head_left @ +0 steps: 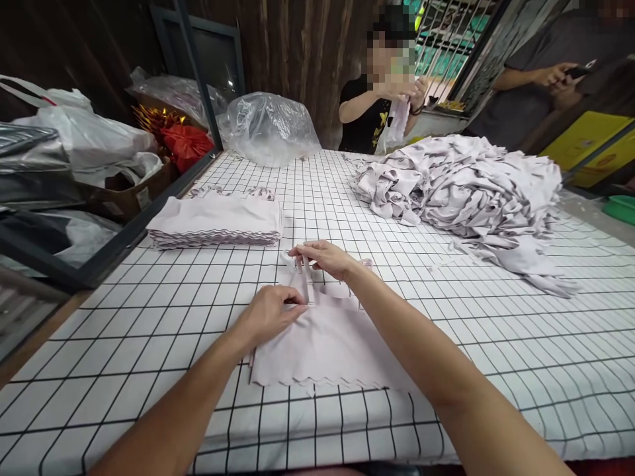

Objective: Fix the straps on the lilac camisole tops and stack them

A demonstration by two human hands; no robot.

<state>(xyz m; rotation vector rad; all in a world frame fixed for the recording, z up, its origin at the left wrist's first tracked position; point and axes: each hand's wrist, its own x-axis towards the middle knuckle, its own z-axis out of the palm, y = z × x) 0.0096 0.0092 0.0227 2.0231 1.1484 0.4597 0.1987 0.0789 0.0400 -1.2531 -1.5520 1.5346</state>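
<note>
A pale lilac camisole (327,350) with a wavy hem lies flat in front of me, its straps pointing away. My left hand (272,311) pinches its top edge near the base of one shoulder strap. Just beyond, my right hand (325,258) has the upper part of that strap (307,281) between thumb and fingers, drawing it up off the cloth. My right forearm covers the right side of the garment. Farther back on the left is a neat stack of the same camisoles (215,221), wavy hems facing me.
A large heap of loose lilac garments (476,185) covers the back right of the checked tablecloth (163,330). A clear plastic bag (270,129) sits at the back edge. One person (364,119) handles a garment across the table; another (560,79) stands right. Bags and boxes (94,139) crowd the left.
</note>
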